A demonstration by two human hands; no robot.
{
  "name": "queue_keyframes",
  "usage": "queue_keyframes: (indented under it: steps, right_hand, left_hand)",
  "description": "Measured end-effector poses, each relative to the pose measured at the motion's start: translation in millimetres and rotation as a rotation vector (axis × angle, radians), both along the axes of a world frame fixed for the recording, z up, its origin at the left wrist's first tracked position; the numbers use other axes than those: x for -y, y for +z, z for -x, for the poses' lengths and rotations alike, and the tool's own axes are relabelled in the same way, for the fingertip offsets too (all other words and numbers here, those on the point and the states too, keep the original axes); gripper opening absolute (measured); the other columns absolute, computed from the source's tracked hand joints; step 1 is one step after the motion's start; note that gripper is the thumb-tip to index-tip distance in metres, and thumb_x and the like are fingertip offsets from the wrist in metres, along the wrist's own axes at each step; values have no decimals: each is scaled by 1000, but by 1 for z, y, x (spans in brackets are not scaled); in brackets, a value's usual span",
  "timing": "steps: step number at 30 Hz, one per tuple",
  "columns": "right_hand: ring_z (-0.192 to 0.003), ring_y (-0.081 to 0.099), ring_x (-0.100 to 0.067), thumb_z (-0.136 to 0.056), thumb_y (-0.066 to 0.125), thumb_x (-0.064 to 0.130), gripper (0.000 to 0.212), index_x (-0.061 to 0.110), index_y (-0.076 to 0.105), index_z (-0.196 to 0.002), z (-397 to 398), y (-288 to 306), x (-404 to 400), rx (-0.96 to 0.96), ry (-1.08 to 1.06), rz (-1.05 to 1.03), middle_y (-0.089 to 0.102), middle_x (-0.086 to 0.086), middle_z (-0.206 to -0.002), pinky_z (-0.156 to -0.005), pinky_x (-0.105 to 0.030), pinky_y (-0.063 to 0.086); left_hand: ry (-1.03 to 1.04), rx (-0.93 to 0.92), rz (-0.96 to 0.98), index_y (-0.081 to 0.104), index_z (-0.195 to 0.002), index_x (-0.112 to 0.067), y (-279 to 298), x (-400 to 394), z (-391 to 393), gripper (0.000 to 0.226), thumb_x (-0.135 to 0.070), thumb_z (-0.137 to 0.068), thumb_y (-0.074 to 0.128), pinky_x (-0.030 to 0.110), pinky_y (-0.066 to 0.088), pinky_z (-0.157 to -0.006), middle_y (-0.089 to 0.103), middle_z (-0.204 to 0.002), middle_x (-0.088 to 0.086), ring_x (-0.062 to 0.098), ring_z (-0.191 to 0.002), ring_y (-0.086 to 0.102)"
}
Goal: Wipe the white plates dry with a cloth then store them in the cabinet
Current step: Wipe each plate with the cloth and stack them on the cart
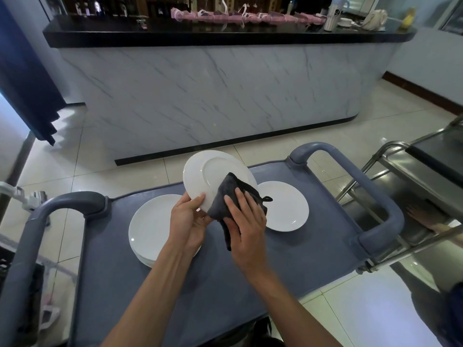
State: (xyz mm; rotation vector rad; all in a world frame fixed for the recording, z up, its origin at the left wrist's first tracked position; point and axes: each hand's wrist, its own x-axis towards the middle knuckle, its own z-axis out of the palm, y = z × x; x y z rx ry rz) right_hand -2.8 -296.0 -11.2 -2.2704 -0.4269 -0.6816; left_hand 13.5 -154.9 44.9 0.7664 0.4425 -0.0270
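Two bare forearms are seen entering from 6 o'clock over a grey-blue plastic service cart point(313, 246).

Left hand point(186, 221): curled round the lower rim of a white plate point(213, 176), thumb laid on the near face, fingers hidden behind the rim. The plate is held tilted up on edge above the cart top, its foot ring turned toward the camera.

Right hand point(246, 221): a dark grey cloth point(225, 196) is gripped and pressed against the lower right of the held plate; fingers are bent over the cloth, which is draped below the palm.

On the cart top, at 9 o'clock of the hands, a stack of white plates point(150, 226) is lying flat, partly covered by the left wrist. At 3 o'clock a single white plate point(285, 206) is lying flat, just beside the cloth.

Grey cart handles point(355, 176) are raised at both ends. A stainless steel trolley point(413, 181) is set against the cart at 3 o'clock.

Beyond, at 12 o'clock, a marble-fronted counter point(213, 96) with a black top is noted; folded pink cloths point(245, 16) are lined along it.
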Motion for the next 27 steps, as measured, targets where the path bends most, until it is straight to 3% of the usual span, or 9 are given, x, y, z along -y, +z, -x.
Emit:
queue_keyframes:
  steps: [8, 15, 21, 27]
  right_hand:
    - [-148, 29, -17, -103, 46, 30, 45, 24, 47, -148, -18, 5, 16, -80, -44, -124, 36, 3, -159, -116, -44, 30]
    - [-147, 32, -17, -101, 48, 28, 45, 20, 51, -145, -32, 20, 30, -82, -17, -212, 41, 0, -156, -119, -39, 30]
    - [-145, 35, -16, -100, 54, 21, 44, 19, 53, -143, -43, 30, 35, -102, -24, -238, 43, -2, -154, -119, -34, 29]
    - [-144, 35, -15, -99, 53, 26, 45, 22, 52, -144, -53, 37, 41, -167, -48, -240, 42, 1, -155, -118, -35, 31]
  left_hand:
    - [-48, 54, 23, 62, -128, -4, 0, -7, 4, 32, -1, -99, 50, 39, 61, -70, 71, -119, 15, 29, -99, 72]
    - [-114, 98, -9, 66, -113, -8, -3, -14, 8, 24, -1, -97, 49, 40, 63, -73, 76, -108, 10, 24, -92, 74]
    - [-184, 135, -40, 66, -111, -7, -8, -23, 9, 29, -7, -83, 59, 42, 62, -74, 74, -107, 11, 26, -91, 71]
    - [-282, 176, -107, 67, -111, -5, -13, -28, 11, 29, -4, -84, 58, 41, 63, -68, 75, -104, 12, 27, -85, 73]
